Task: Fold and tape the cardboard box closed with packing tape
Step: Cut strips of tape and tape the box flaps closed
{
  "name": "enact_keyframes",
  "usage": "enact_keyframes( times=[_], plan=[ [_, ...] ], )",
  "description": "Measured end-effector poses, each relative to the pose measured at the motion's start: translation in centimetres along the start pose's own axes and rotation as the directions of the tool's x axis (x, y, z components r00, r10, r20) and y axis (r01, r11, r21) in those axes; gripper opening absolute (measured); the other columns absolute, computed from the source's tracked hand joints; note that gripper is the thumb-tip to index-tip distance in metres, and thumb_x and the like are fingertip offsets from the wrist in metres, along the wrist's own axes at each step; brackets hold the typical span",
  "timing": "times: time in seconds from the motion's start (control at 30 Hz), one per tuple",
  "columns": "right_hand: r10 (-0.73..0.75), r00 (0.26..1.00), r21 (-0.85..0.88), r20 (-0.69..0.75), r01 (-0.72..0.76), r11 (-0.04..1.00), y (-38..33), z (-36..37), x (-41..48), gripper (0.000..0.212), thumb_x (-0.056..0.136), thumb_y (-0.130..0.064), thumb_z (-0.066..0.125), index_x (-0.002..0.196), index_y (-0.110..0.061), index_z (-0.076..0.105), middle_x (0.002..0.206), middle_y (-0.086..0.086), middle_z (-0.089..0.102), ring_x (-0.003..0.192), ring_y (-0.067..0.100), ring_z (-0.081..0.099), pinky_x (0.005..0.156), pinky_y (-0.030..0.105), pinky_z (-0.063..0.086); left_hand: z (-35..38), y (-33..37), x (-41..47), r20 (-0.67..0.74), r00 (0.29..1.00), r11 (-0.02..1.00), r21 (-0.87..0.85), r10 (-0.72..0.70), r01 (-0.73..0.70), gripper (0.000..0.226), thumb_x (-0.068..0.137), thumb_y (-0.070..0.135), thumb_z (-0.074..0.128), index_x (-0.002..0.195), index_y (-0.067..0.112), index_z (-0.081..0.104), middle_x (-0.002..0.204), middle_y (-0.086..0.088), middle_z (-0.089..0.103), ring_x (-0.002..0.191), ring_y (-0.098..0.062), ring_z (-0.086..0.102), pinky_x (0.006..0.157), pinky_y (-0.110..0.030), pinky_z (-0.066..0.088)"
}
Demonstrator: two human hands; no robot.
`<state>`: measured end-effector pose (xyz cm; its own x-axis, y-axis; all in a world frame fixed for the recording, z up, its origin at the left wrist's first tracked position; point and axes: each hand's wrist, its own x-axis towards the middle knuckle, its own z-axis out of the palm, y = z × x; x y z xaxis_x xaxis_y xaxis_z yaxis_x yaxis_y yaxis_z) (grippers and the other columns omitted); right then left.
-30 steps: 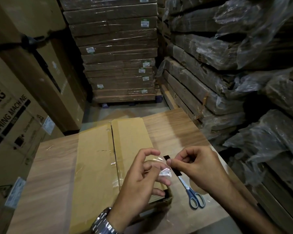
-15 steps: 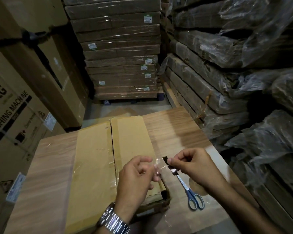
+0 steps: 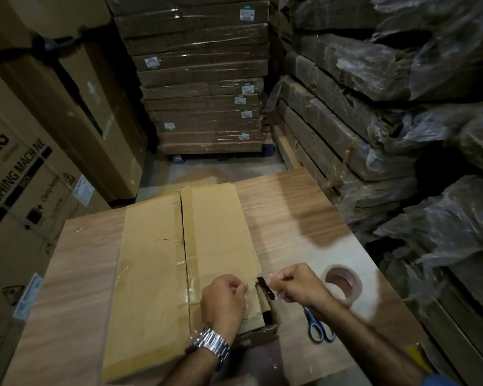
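Two hands have sunk lower, onto the near right corner of the box (image 3: pixel 151 260), which lies flat mid-table (image 3: pixel 290 213), reaching toward the near edge. The left hand (image 3: pixel 225 299), its fingers spread a second ago, now pinches one end of the clear strip (image 3: pixel 264 286); the right hand (image 3: pixel 299 285) pinches the dark end. That gaping corner probably gets taped next. Scissors (image 3: pixel 318 324) and roll (image 3: pixel 343 285) crowd the right; the far right corner lies open.

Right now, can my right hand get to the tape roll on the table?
Probably yes. The tape roll lies on the table beside the right hand, nothing between them. That hand and the left hand pinch a clear tape strip, so it must let go first.
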<state>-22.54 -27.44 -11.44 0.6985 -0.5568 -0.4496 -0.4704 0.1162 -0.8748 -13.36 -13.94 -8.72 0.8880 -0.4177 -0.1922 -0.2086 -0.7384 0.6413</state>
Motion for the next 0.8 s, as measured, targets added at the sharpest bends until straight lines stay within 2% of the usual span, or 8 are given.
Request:
enact_keyframes(
  times=[0.07, 0.23, 0.37, 0.5, 0.8],
  plan=[
    [0.011, 1.000, 0.018, -0.002, -0.010, 1.000, 0.3, 0.0, 0.4, 0.023, 0.082, -0.013, 0.073, 0.061, -0.005, 0.069, 0.048, 0.000, 0.058, 0.046, 0.009, 0.048, 0.050, 0.023, 0.040, 0.3, 0.3, 0.1, -0.014, 0.999, 0.996, 0.078, 0.039, -0.037, 0.011, 0.086, 0.031, 0.070, 0.084, 0.023, 0.075, 0.082, 0.009, 0.074, 0.065, -0.002, 0.056, 0.048, -0.008, 0.030],
    [-0.017, 1.000, 0.008, -0.015, 0.017, 1.000, 1.1, -0.2, 0.9, 0.031, 0.083, -0.016, 0.073, 0.053, -0.014, 0.066, 0.048, -0.001, 0.058, 0.045, 0.008, 0.048, 0.049, 0.022, 0.040, 0.9, 0.0, 0.3, -0.039, 0.998, 0.989, 0.140, 0.048, -0.042, 0.010, 0.086, 0.034, 0.069, 0.079, 0.026, 0.069, 0.079, 0.011, 0.072, 0.069, -0.004, 0.061, 0.059, -0.019, 0.046],
    [-0.033, 0.999, 0.009, -0.028, 0.034, 0.999, 1.6, -0.3, 1.5, 0.029, 0.082, -0.017, 0.073, 0.054, -0.014, 0.067, 0.049, 0.000, 0.061, 0.048, 0.009, 0.050, 0.052, 0.024, 0.040, 1.1, 0.3, 0.1, -0.046, 0.998, 0.980, 0.196, 0.053, -0.043, 0.012, 0.090, 0.037, 0.063, 0.081, 0.029, 0.063, 0.082, 0.012, 0.070, 0.068, -0.006, 0.053, 0.050, -0.018, 0.030],
    [-0.037, 0.999, 0.012, -0.025, 0.037, 0.999, 2.1, -0.4, 1.7, 0.027, 0.082, -0.019, 0.074, 0.057, -0.013, 0.068, 0.050, 0.000, 0.061, 0.047, 0.009, 0.050, 0.051, 0.022, 0.040, 1.5, 0.2, 0.2, -0.056, 0.997, 0.978, 0.206, 0.047, -0.035, 0.012, 0.090, 0.039, 0.061, 0.084, 0.028, 0.063, 0.086, 0.010, 0.070, 0.075, -0.011, 0.060, 0.058, -0.021, 0.036],
    [-0.025, 1.000, 0.046, -0.016, 0.025, 0.999, 2.6, -0.2, 2.1, 0.023, 0.081, -0.018, 0.074, 0.060, -0.010, 0.069, 0.051, 0.002, 0.060, 0.048, 0.009, 0.049, 0.051, 0.022, 0.039, 2.1, 0.0, 0.2, -0.059, 0.994, 0.968, 0.239, 0.091, -0.075, 0.013, 0.092, 0.038, 0.057, 0.086, 0.027, 0.061, 0.088, 0.008, 0.070, 0.083, -0.014, 0.064, 0.059, -0.023, 0.035]
  ],
)
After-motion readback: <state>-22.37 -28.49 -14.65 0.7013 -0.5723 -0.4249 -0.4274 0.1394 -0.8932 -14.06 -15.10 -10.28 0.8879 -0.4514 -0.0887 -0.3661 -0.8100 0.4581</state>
